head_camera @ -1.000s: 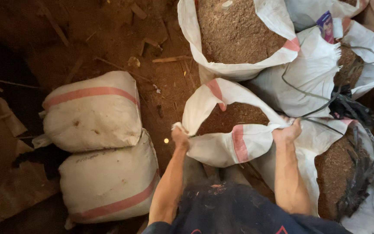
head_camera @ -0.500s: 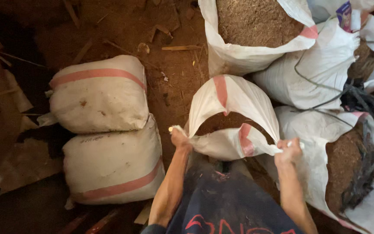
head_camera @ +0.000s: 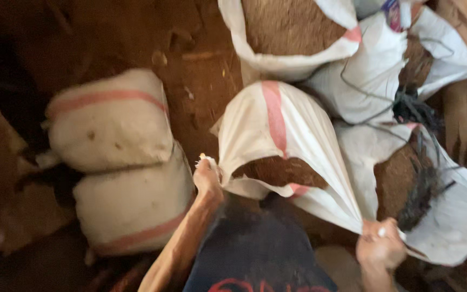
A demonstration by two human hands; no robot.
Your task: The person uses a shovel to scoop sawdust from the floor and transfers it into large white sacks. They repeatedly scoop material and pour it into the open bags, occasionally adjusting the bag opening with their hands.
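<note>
Floor: bare reddish-brown dirt point(head_camera: 201, 70), dim.
Left hand point(head_camera: 207, 178): fingers closed on the open sack point(head_camera: 293, 146)'s near-left rim.
Right hand point(head_camera: 380, 246): fingers clenched on its near-right rim.
Handling: soft woven cloth, brown fill, likely heavy; grip bunched rim corners.
Markings: pink stripes.
Left: two closed sacks point(head_camera: 120, 162).
Beyond: open filled sacks point(head_camera: 293, 32).

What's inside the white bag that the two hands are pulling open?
Inside the white sack, brown crumbly stuff shows through the mouth. The left hand and right hand grip its rim. The cloth hides how deep the filling goes.
</note>
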